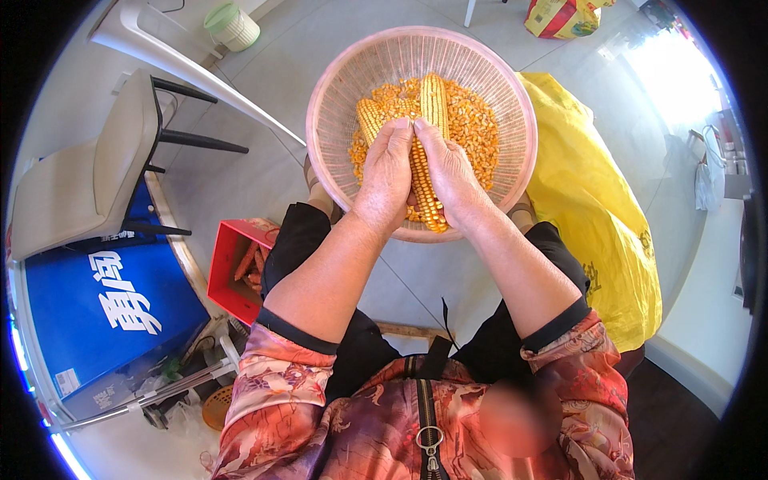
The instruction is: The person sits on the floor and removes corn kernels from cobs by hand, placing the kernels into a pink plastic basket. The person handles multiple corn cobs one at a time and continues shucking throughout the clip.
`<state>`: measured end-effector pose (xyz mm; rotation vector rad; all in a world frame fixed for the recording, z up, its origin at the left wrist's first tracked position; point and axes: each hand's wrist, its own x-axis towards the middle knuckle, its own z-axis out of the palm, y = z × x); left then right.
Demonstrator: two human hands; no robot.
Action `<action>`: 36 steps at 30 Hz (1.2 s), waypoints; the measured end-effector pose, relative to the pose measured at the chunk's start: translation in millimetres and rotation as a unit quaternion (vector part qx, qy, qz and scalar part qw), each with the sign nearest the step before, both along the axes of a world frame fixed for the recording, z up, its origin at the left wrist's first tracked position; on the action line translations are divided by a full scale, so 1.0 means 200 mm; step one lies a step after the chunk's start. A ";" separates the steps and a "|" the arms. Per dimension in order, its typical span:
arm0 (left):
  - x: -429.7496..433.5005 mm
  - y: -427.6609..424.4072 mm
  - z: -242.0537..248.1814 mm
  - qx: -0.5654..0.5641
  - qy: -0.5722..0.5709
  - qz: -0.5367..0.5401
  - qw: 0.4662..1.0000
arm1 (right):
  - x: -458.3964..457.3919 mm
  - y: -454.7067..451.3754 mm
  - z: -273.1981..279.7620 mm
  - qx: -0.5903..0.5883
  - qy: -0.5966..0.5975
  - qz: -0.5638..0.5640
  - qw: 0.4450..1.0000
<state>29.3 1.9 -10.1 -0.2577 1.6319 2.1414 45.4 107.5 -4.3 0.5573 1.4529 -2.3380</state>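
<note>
Both of my hands grip one yellow ear of dried corn (427, 192) over a pink woven plastic basket (345, 78). My left hand (385, 162) wraps its left side and my right hand (449, 162) its right, with the thumb tips close together near its far end. Most of my fingers are hidden beneath the ear. Rows of kernels cover the part that shows. Loose corn kernels (477, 132) lie in the basket below. Another full ear (433, 96) rests there just beyond my thumbs, and a further ear (368, 114) lies left of it, partly hidden by my left hand.
A red box (225, 273) holding reddish stripped cobs (251, 264) sits by my left knee. On the right spreads a large yellow sack (591, 198). A beige chair (117, 156) and a blue chest-like box (102, 300) stand left. Further off is a lidded bin (233, 29).
</note>
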 end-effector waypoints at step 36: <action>-0.14 -0.04 0.04 0.095 -0.029 0.190 0.977 | 0.06 -0.01 0.06 0.151 0.089 0.178 0.968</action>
